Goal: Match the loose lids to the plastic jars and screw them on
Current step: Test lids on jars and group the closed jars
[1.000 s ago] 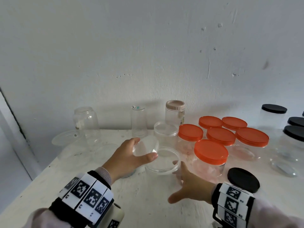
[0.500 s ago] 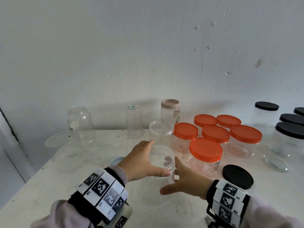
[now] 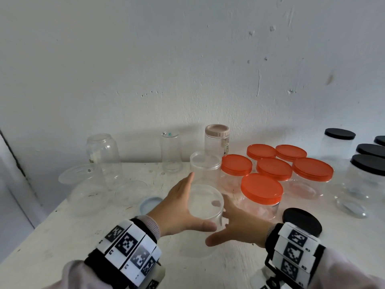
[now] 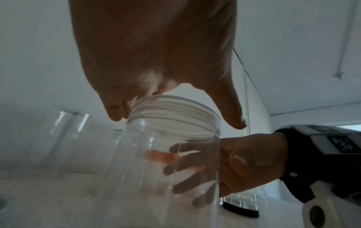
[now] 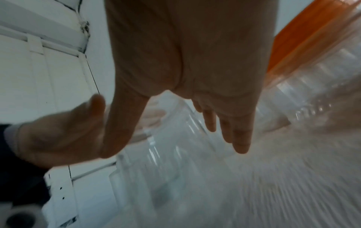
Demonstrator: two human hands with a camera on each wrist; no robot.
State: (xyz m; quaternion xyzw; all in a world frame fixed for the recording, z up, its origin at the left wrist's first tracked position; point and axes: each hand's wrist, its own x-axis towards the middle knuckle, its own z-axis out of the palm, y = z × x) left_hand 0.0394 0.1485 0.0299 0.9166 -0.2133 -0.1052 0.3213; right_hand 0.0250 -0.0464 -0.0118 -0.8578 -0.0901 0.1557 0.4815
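Left hand (image 3: 177,207) spread over a clear lid (image 3: 205,202), thumb at the near edge, fingers at the far edge, gripping it on top of a clear jar (image 4: 162,154). Right hand (image 3: 243,230) wrapped round the jar's side, fingers showing through the plastic in the left wrist view, steadying it upright on the table (image 3: 62,236), just beside the orange-lidded jars (image 3: 261,188).

Step in hand, by the look of it: seating and screwing on this lid. Impossible to tell whether the threads have caught.

Next move probably calls for keeping the lid level, turning it with the left hand, and bracing the jar with the right so the smooth plastic does not spin.

Loose nearby: a black lid (image 3: 302,221) to the right, a pale blue lid (image 3: 151,203) to the left.
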